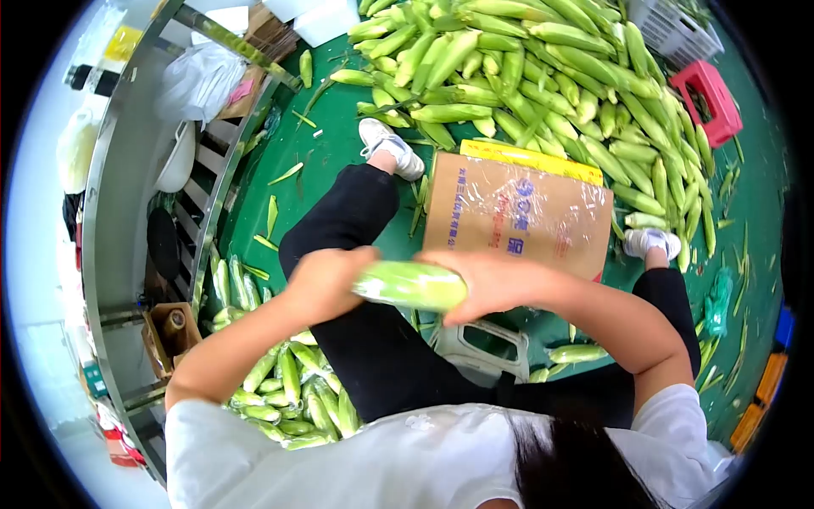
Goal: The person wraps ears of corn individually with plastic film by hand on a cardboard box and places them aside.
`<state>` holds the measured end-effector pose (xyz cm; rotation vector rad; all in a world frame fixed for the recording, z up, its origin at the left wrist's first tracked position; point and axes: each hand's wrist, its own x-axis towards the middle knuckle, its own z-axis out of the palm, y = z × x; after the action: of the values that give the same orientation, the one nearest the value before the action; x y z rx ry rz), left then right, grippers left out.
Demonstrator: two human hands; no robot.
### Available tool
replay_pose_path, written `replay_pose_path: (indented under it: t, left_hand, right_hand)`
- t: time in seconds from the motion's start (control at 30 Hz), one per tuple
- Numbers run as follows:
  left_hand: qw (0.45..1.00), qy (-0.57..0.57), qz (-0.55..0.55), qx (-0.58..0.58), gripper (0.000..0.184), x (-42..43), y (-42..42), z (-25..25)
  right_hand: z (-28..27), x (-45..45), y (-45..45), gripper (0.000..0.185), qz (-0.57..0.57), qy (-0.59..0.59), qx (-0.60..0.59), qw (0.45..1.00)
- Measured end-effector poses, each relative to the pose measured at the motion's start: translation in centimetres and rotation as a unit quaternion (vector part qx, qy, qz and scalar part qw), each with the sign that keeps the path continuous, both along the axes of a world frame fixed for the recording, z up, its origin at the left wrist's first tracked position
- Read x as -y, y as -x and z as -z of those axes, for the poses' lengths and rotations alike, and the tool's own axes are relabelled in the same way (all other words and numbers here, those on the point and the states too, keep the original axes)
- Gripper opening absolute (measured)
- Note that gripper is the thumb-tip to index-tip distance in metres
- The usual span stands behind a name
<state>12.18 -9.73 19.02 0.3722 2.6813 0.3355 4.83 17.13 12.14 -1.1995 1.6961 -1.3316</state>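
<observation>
Between my two hands is an ear of corn [410, 286] in its green husk, with a shiny clear plastic wrap around it. My left hand [332, 278] closes on its left end, and my right hand [475, 282] grips the right end. Both hands are slightly blurred. Just beyond them lies a cardboard box [475, 199] with blue and red print and clear film on top. Several plastic-wrapped ears of corn [292, 382] lie in a pile at my left, below my left forearm.
A big heap of unwrapped corn [543, 76] covers the floor ahead. Behind it stand a pink stool [721, 102] and a grey crate [670, 34]. A metal rack [222, 195] runs along the left. At right lies a green glove [719, 301]; a white stool [483, 343] is between my legs.
</observation>
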Motion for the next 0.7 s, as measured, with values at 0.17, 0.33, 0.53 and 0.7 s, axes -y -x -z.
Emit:
replay_pose_path:
  t: [0.17, 0.33, 0.53, 0.7]
  left_hand:
    - [0.791, -0.062, -0.609, -0.008, 0.033, 20.0, -11.9, 0.2]
    - [0.561, 0.145, -0.808, 0.105, 0.019, 27.4, -46.6, 8.1]
    - [0.195, -0.127, -0.966, -0.117, 0.041, 19.1, -53.1, 11.6]
    - [0.633, -0.046, -0.693, -0.342, 0.055, 12.5, -22.0, 8.9]
  right_hand:
    - [6.6, 2.5, 17.0, 0.054, 0.306, -0.138, -0.159, 0.929]
    - [20.8, 9.4, 30.8, 0.065, 0.403, -0.315, -0.285, 0.810]
    - [26.7, 11.7, 33.4, 0.054, 0.349, -0.338, -0.229, 0.843]
    - [23.2, 5.2, 21.4, 0.035, 0.448, 0.011, 0.455, 0.769]
